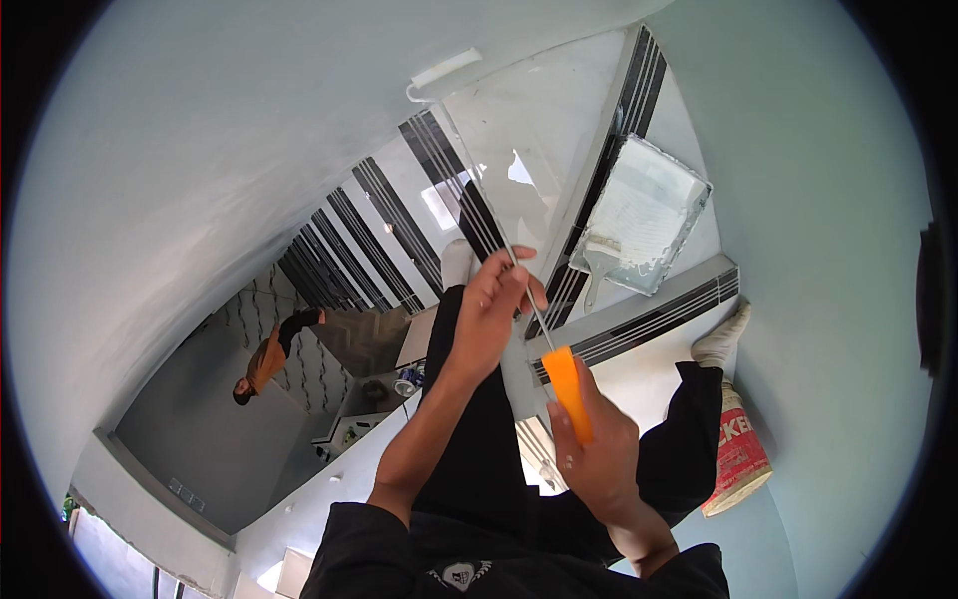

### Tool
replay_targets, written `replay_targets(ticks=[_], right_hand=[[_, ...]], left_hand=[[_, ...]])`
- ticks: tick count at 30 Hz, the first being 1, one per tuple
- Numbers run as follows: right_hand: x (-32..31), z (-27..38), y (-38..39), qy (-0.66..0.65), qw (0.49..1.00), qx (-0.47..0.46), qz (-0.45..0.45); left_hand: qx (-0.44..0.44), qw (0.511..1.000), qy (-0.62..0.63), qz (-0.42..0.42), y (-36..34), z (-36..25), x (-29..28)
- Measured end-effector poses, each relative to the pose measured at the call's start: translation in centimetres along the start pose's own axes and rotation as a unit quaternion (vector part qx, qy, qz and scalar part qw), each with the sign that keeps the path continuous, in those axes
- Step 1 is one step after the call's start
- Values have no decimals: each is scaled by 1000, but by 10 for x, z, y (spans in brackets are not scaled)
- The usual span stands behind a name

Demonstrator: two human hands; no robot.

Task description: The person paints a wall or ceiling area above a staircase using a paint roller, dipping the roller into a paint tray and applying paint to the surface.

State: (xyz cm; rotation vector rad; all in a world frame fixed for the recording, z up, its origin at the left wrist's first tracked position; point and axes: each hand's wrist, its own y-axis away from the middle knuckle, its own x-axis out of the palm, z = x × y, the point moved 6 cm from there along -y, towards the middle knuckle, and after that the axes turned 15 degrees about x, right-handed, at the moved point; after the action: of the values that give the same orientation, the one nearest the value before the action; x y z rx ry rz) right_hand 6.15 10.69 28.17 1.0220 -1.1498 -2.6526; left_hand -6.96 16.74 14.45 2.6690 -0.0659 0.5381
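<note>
A paint roller with a white sleeve, a long thin metal rod and an orange handle slants up and away from me. Around the handle my right hand is closed. Farther up, the fingers of my left hand curl about the rod. The white sleeve lies against or just off the pale wall; I cannot tell which. To the right of the rod, a paint tray coated in white paint sits on a step. A flat paintbrush rests at the tray's near left corner.
Steps with dark striped edges descend to the left. My feet stand apart on different levels. A red and cream bucket is by my right leg, against the right wall. Far below on the left is another person in an orange-brown top.
</note>
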Motion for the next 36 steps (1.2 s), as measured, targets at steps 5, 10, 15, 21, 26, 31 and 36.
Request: replay_targets(ticks=[5, 10, 15, 21, 26, 31, 36], right_hand=[[-26, -33, 68, -1, 1000, 21, 10], [-32, -11, 70, 13, 999, 6, 32], [2, 5, 38, -49, 999, 6, 19], [64, 6, -32, -6, 999, 43, -9], [100, 5, -76, 14, 998, 51, -23], [104, 13, -81, 5, 999, 39, -26], [72, 24, -23, -2, 999, 40, 0]], left_hand=[[-25, 995, 68, 63, 65, -30, 44], [-20, 997, 40, 57, 69, -47, 34], [-5, 1000, -6, 0, 34, -32, -4], [-26, 998, -32, -45, -23, 30, -67], [-28, 997, -46, -52, -52, 58, -101], [-29, 997, -43, -54, -58, 54, -106], [-9, 999, -38, -27, -19, 16, -75]])
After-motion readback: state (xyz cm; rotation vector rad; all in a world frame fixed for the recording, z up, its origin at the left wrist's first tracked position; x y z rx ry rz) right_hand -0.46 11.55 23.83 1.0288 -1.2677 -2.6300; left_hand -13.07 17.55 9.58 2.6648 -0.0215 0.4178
